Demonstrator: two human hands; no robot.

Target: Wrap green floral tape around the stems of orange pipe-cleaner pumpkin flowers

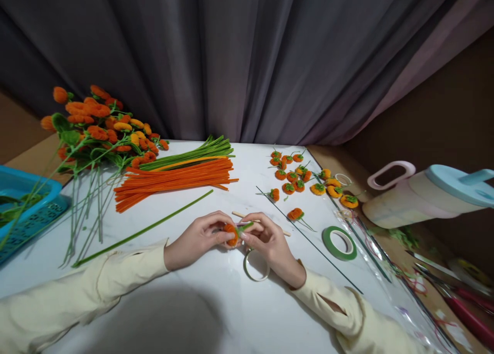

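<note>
Near the middle of the white table [154,292], my left hand [200,240] is closed round a small orange pumpkin [231,234] of fuzzy stems. My right hand [270,241] is closed at its right side, the fingers pinching a short green stem [245,228] that meets the pumpkin. A thin wooden stick [286,233] lies behind the right fingers. Just under the hands sits a thin ring of tape [256,278]. One long green stem [154,224] lies diagonally to the left, beyond my left forearm.
Orange stems [177,181] and green stems [200,151] lie behind the hands. Finished orange flowers [96,133] and a blue basket [34,235] are left. Small pumpkins [292,176], green tape [328,241], a tumbler [409,199] and pliers [463,313] are right.
</note>
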